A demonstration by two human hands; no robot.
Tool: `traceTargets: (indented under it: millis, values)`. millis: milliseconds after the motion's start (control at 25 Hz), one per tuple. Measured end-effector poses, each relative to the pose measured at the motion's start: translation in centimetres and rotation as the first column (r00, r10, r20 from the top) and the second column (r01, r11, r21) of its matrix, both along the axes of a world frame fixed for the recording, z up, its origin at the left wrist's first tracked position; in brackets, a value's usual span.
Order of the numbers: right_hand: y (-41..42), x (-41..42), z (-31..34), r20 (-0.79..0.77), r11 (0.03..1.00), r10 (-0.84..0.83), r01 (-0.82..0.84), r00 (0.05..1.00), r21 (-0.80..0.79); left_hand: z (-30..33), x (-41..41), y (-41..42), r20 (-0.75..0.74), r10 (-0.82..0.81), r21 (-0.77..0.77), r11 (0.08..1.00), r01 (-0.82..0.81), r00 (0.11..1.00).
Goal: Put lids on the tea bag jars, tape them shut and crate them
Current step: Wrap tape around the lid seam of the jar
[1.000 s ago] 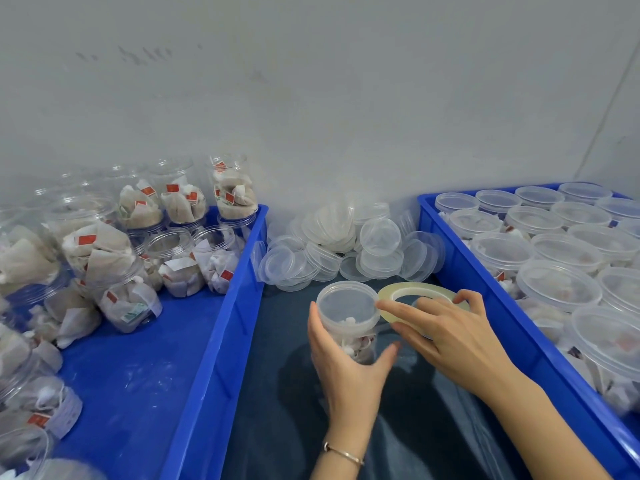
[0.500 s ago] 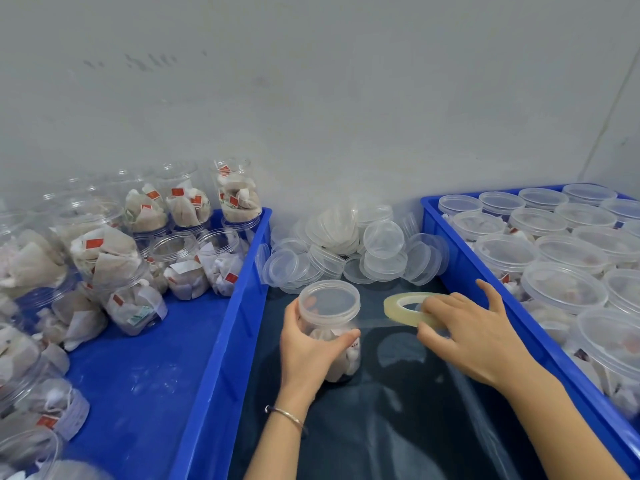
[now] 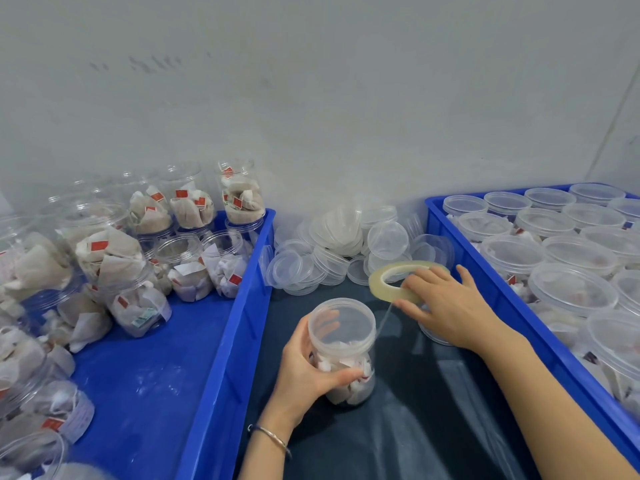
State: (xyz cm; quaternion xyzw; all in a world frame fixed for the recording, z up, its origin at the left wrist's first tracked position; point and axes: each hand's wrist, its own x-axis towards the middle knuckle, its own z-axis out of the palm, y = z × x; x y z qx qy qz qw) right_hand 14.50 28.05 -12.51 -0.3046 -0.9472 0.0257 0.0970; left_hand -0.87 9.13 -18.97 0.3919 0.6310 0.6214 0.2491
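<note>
A strand of tape [image 3: 383,322] is now stretching from the roll [image 3: 398,280] down to the lid [image 3: 341,320] of the jar [image 3: 344,351]; half a second ago the roll was lying apart from the jar with no strand showing between them, and the jar was sitting farther back. That is suggesting the lidding step is done for this jar and the sealing step is beginning, with the tape end seemingly anchored at the lid's rim, though the exact contact spot is too thin to make out. The left hand [image 3: 304,372] is wrapping round the jar's body, thumb across the front and fingers [image 3: 325,323] showing through the clear wall behind, holding it upright on the dark desk [image 3: 415,427] between the two blue crates. The right hand [image 3: 450,310] is pinching the roll's near edge, lifted and tilted, just beside and above the jar to its right. The jar is looking clear-walled and cylindrical, packed in its lower part with pale tea bags bearing red tags, and its translucent lid is sitting level and seated. Loose lids [image 3: 332,251] are lying heaped at the back of the desk. The left crate [image 3: 221,341] is holding open jars still waiting for lids, and the right crate [image 3: 519,327] is filling with lidded ones, so this jar is probably heading there once taped.
</note>
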Motion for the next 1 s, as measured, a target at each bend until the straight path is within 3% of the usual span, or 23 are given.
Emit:
traceTargets:
  millis: [320,480,600,720,880,1000]
  values:
    - [0.0,-2.1,-0.3,-0.040,0.964,0.224,-0.227,0.974,-0.141,0.6,-0.8,-0.1,0.008,-0.203,-0.013,0.979,0.204,0.979]
    - [0.2,-2.8,0.4,-0.049,0.937,0.263,-0.267,0.964,-0.226,1.7,-1.5,-0.1,-0.002,-0.287,-0.150,0.947,0.284,0.958]
    - [0.3,-2.9,0.5,-0.106,0.922,0.283,-0.301,0.953,-0.244,3.2,-2.1,-0.6,-0.142,-0.211,-0.276,0.947,0.166,0.967]
    - [0.3,-2.7,0.8,-0.152,0.907,0.281,-0.314,0.947,-0.281,5.5,-2.2,-1.2,-0.346,-0.181,-0.410,0.912,0.026,0.921]
    - [-0.3,-2.8,1.0,-0.153,0.923,0.275,-0.305,0.949,-0.234,7.7,0.7,0.4,-0.454,-0.299,-0.647,0.758,-0.080,0.840]
    - [-0.8,-2.9,0.8,-0.137,0.940,0.280,-0.301,0.950,-0.164,8.6,3.7,3.0,-0.622,-0.205,-0.637,0.694,-0.336,0.756]
